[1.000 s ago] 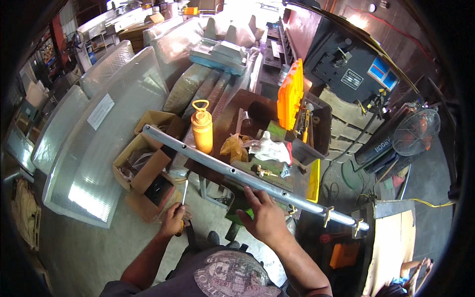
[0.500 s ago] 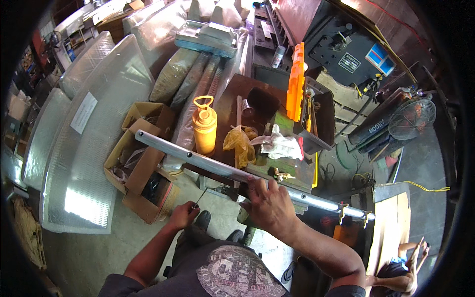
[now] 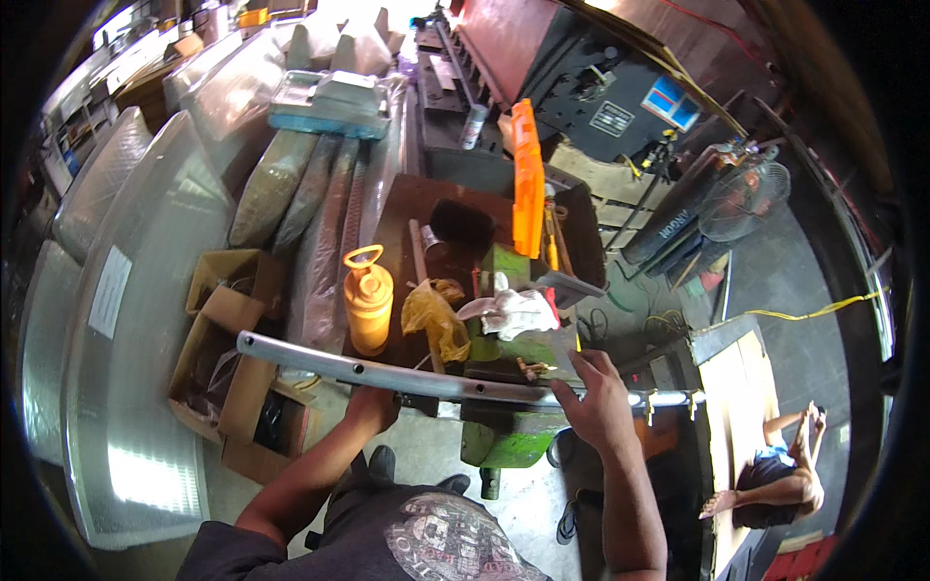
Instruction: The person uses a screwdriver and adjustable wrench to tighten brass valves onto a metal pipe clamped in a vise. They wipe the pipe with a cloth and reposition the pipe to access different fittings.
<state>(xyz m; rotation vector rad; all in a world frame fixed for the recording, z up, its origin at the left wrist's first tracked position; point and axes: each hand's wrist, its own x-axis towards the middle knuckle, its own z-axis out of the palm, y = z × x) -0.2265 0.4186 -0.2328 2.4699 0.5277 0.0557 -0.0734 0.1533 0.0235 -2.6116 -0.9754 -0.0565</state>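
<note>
A long silvery metal tube (image 3: 407, 380) with several holes along it lies across in front of me. Around its right part my right hand (image 3: 598, 402) is closed, thumb on the near side. My left hand (image 3: 372, 411) is closed just under the tube's left half; its fingertips are partly hidden, and I cannot make out what they hold. Behind the tube are a yellow bottle (image 3: 369, 308) with a carry loop, a crumpled yellow plastic bag (image 3: 433, 322), white gloves (image 3: 511, 312) and a small brass fitting (image 3: 533, 369). Below the tube a green metal block (image 3: 513, 443) shows.
Cardboard boxes (image 3: 242, 387) stand at left beside bubble-wrapped panels (image 3: 145, 320). An orange case (image 3: 527, 179) stands upright by a grey tool bin (image 3: 576, 288). Brass-coloured clamps (image 3: 651, 403) sit on the tube's right end. Gas cylinders, a fan (image 3: 744, 200) and a seated person (image 3: 780, 474) are at right.
My left hand, which held a thin-shafted tool below the tube, has moved up against its underside. My right hand has slid right along the tube. The view has shifted.
</note>
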